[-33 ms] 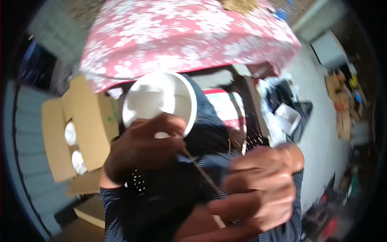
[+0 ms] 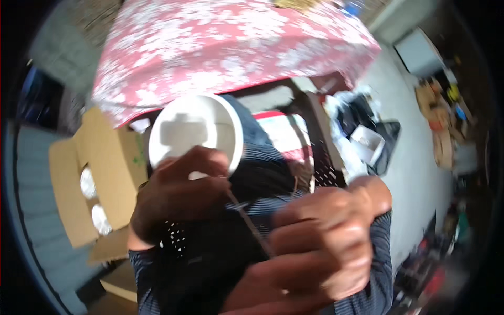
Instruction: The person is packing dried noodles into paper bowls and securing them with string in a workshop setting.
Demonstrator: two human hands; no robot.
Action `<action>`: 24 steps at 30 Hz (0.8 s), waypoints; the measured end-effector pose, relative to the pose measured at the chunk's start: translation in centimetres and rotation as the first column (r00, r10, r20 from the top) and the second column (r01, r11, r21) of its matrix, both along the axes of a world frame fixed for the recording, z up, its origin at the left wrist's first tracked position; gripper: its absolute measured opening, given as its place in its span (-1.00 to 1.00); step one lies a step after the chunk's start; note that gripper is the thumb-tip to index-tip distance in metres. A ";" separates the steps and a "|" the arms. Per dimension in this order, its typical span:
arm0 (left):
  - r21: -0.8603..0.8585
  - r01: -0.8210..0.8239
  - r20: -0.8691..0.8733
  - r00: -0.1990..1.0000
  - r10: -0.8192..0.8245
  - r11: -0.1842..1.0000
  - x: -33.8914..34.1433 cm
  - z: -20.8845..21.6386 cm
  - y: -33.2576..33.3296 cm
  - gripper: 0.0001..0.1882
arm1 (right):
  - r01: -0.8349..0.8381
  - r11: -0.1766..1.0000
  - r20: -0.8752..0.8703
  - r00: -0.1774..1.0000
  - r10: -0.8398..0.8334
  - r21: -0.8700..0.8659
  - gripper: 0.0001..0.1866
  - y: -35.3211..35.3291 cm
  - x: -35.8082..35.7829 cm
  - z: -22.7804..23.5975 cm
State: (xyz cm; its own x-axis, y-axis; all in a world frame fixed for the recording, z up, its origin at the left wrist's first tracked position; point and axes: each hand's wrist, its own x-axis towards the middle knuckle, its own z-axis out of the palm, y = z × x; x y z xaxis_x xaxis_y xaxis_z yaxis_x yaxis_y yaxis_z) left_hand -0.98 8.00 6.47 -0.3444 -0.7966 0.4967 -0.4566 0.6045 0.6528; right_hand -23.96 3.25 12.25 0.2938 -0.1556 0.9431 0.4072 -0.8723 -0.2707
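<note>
At the far left stood an open cardboard box [image 2: 113, 173], with two round white things [image 2: 88, 182] showing through a gap between its flaps.

Next came the left hand [image 2: 181, 191], blurred and in shadow, its fingers curled and its thumb and forefinger pinched together on a brown string [image 2: 247, 220]. Just beyond that hand, partly hidden by it, was a white bucket [image 2: 233, 139], and past the bucket a table with a pink and white flowered cloth [image 2: 241, 44].

The string ran slantwise from the left fingertips, over the person's dark clothing, to the right hand [image 2: 331, 241]. It looked fairly straight, so it was probably under some pull. The right hand was clenched, and the string went in among its folded fingers; exactly where they gripped it could not be told. A thin strand [image 2: 295, 185] also showed just above that fist, perhaps part of the same string.

As for progress, the string was already held at both ends of its visible stretch. No finished knot or loop could be seen, and neither hand had let go, so the handling seemed partway through.

Farther right, a small white box [image 2: 367, 143] sat among plastic bags [image 2: 346, 152], and loose cardboard [image 2: 438, 126] lay near the right edge.
</note>
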 end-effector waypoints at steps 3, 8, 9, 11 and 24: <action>0.089 -0.025 0.070 0.997 0.019 0.996 -0.7 -0.6 0.1 -0.80 | -0.387 0.769 -0.219 0.805 0.551 0.509 -0.65 0.9 0.4 1.5; -0.030 0.098 0.172 0.981 -0.091 0.995 0.4 -1.9 -1.1 -0.83 | -0.155 0.952 -0.233 0.947 0.219 0.265 -0.76 0.5 -0.7 1.3; -0.078 0.083 0.218 0.974 -0.064 0.994 0.5 -1.9 -0.6 -0.83 | -0.032 0.994 -0.327 0.943 0.064 0.101 -0.96 0.2 -1.8 1.2; -0.090 0.171 0.252 0.957 -0.144 0.981 -0.1 -1.8 -2.0 -0.84 | 0.202 0.979 -0.349 0.917 -0.193 -0.011 -0.78 0.2 -3.9 0.2; -0.035 0.097 0.333 0.940 -0.080 0.995 9.5 -3.0 -5.1 -0.71 | 0.350 0.899 -0.908 0.404 0.109 0.264 -0.26 -10.9 -3.3 -6.9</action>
State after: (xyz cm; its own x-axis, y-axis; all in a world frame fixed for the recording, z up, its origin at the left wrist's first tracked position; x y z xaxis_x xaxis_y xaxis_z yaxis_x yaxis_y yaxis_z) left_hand 8.52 2.86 3.49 -0.5643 -0.7322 0.3815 -0.5843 0.6806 0.4420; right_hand -27.28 -7.62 5.37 0.8613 -0.5080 -0.0014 -0.3696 -0.6248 -0.6877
